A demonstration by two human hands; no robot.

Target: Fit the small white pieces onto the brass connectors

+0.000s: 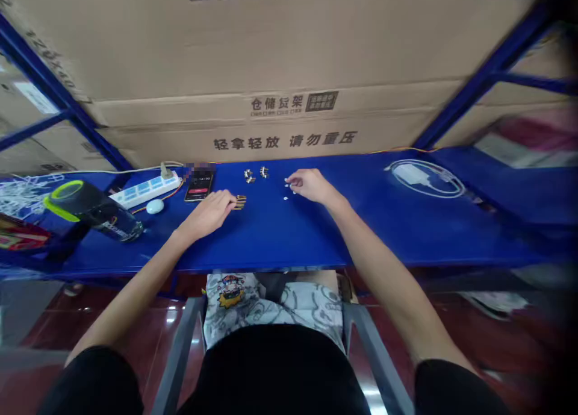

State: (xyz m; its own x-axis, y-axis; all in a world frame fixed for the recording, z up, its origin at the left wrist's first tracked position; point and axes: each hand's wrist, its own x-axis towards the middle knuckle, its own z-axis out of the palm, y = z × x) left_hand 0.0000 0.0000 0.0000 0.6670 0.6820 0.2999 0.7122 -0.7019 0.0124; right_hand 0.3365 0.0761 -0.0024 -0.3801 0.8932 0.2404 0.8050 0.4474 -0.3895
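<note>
Blue painted-steel tabletop (289,240), viewed from the head-worn camera; small parts lie in three loose groups near its far edge. Left hand (208,215): flat, palm down, fingers extended, no grip apparent. Its fingertips reach a ribbed gold-and-black strip (239,202), possibly a pin header; touching or just beside it, cannot tell at this resolution. Right hand (311,186): fingers loosely curled and lowered beside tiny white pieces (286,197), partly open. Whether it has hold of one cannot be told.

Two small metal components (264,172) sit farther back, between the hands and touching neither. Exact type unclear; too small to resolve.

Condition of the parts: the three groups lie separately, with no part visibly fitted to another and none in a container. The white pieces are scattered singly; the strip lies nearest the left hand.

Also on the tabletop, left of the hands: a smartphone (199,186) with a lit screen, a white power strip (144,190) with blue switches, a pale blue computer mouse (155,206), and a black tumbler (93,211) with a green lid lying on its side. To the right, a white charger with looped cable (409,174). Cardboard cartons (271,126) fill the shelf behind.
</note>
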